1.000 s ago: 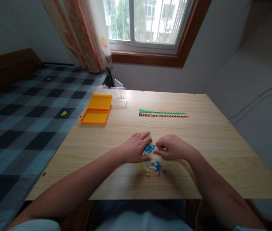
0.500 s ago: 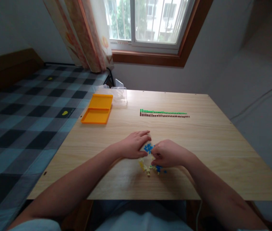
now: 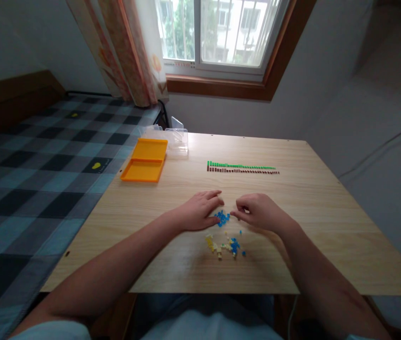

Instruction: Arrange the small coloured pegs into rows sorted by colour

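My left hand (image 3: 203,210) lies on the table with its fingers stretched out and spread. A small heap of blue building-block pieces (image 3: 222,218) sits beside its thumb. At the right edge of this heap is my right hand (image 3: 259,211), its fingers partly curled and a gap showing between the upper finger and the lower one. Nothing shows in that gap. Nearer my body lie loose yellow pieces (image 3: 209,242), some cream pieces (image 3: 219,253) and a second cluster of blue pieces (image 3: 234,245).
Beyond my hands runs a row of green pieces (image 3: 226,165) with a row of dark brown pieces (image 3: 228,170) alongside it. At the far left stand an open orange case (image 3: 142,170) and clear plastic boxes (image 3: 178,141). A checked bed (image 3: 80,160) borders the wooden table (image 3: 313,226).
My right hand has moved right and slightly away from me, off the near pieces. More of both blue clusters now shows. The left hand has barely moved.
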Demonstrator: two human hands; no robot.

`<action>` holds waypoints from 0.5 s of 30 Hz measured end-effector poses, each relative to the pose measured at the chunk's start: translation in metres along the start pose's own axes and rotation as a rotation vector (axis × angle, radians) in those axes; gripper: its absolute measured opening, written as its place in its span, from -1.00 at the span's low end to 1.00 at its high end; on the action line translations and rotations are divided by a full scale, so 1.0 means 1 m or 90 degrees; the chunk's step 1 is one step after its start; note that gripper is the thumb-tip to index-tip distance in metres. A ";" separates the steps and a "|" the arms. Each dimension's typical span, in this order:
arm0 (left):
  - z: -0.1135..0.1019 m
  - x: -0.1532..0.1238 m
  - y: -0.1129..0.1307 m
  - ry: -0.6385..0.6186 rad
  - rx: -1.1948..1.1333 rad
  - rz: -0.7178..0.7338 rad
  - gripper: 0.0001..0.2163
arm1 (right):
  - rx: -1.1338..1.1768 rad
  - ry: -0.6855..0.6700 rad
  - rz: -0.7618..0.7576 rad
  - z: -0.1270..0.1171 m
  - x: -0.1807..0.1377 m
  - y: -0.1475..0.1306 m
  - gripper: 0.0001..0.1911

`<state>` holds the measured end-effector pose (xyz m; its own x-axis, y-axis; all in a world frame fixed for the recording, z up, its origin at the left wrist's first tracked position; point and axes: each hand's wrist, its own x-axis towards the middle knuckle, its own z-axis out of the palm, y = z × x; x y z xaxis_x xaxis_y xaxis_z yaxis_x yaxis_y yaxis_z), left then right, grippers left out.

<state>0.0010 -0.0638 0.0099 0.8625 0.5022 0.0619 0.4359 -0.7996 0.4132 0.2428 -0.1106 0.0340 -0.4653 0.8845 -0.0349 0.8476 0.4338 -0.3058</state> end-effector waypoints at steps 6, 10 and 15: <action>0.011 0.004 0.017 0.039 0.002 -0.040 -0.42 | 0.038 -0.122 -0.064 -0.008 -0.008 0.002 -0.66; 0.019 0.007 0.024 0.027 0.018 -0.064 -0.28 | 0.034 -0.160 -0.067 -0.010 -0.010 -0.008 -0.68; 0.022 0.009 0.025 0.013 0.025 -0.082 -0.22 | -0.028 -0.190 -0.061 -0.009 -0.011 -0.015 -0.71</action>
<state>0.0251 -0.0868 0.0009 0.7935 0.6078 0.0300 0.5524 -0.7401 0.3837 0.2371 -0.1254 0.0479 -0.5923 0.7528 -0.2871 0.8034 0.5252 -0.2805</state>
